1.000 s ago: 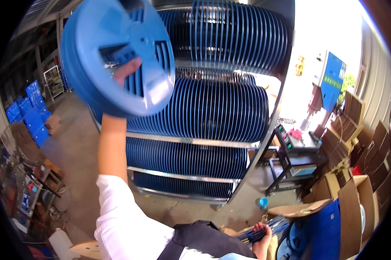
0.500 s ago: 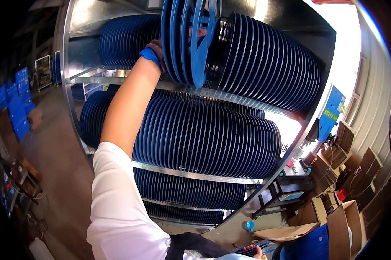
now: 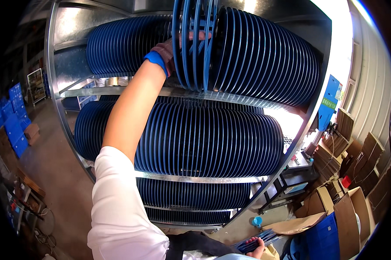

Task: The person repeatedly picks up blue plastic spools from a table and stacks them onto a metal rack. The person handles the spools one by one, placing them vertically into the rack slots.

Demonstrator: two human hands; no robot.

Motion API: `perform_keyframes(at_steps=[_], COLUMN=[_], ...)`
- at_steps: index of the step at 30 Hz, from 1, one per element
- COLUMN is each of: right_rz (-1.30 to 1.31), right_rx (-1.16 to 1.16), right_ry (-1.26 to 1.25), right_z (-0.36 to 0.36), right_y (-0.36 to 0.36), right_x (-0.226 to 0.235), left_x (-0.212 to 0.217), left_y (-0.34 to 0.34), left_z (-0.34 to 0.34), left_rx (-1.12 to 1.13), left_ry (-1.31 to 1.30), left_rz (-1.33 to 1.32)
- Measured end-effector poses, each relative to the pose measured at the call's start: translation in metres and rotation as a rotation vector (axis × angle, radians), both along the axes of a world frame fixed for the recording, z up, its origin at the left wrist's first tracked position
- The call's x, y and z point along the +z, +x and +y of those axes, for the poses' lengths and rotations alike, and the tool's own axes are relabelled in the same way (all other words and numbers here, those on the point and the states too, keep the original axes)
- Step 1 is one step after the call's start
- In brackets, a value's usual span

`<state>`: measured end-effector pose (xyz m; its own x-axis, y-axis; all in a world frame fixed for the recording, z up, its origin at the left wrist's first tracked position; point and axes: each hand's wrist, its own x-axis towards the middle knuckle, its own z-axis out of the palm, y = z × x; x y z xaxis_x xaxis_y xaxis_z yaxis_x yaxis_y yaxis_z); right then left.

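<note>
My left hand (image 3: pixel 169 52), in a brownish glove with a blue cuff, reaches up to the top shelf. Its fingers pass through the openings of several blue spoked plastic reels (image 3: pixel 186 56) and are closed on them. These reels stand upright in the gap between two rows of like reels, the left row (image 3: pixel 126 41) and the right row (image 3: pixel 265 58). Low at the right, by my body, my right hand (image 3: pixel 258 248) curls round the edges of a bundle of thin blue reels (image 3: pixel 267 236), partly out of the picture.
The metal rack (image 3: pixel 204 177) has lower shelves packed with a long row of blue reels (image 3: pixel 208 141) and more below. Cardboard boxes (image 3: pixel 356 216), a blue bin (image 3: pixel 323 238) and a small blue cup (image 3: pixel 257 221) lie to the right. Blue crates (image 3: pixel 15 125) are stacked far left.
The reels in my left hand have gone back into the gap on the top shelf, nearer the right row, and turned more edge-on. My right hand and its bundle show more.
</note>
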<state>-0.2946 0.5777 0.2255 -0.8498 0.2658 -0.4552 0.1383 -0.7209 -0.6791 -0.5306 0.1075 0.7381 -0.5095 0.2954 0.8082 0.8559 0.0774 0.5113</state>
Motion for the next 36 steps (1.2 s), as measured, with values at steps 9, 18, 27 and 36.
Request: perform_keyframes(at_steps=[9, 18, 27, 36], right_rz=[-0.098, -0.077, -0.028, -0.019], right_rx=[-0.06, -0.061, -0.12, 0.015], right_ry=[-0.154, -0.025, -0.07, -0.087], right_z=[-0.001, -0.003, -0.014, -0.026], right_y=[-0.002, 0.003, -0.018, -0.029], right_x=[-0.019, -0.017, -0.033, -0.03], left_x=[0.02, 0.016, 0.005, 0.053], left_y=[0.023, 0.029, 0.005, 0.102], left_z=[0.029, 0.04, 0.037, -0.042], left_rx=[0.124, 0.034, -0.029, -0.398], left_ry=[0.195, 0.152, 0.298, -0.133], left_rz=[-0.464, -0.476, -0.491, 0.088])
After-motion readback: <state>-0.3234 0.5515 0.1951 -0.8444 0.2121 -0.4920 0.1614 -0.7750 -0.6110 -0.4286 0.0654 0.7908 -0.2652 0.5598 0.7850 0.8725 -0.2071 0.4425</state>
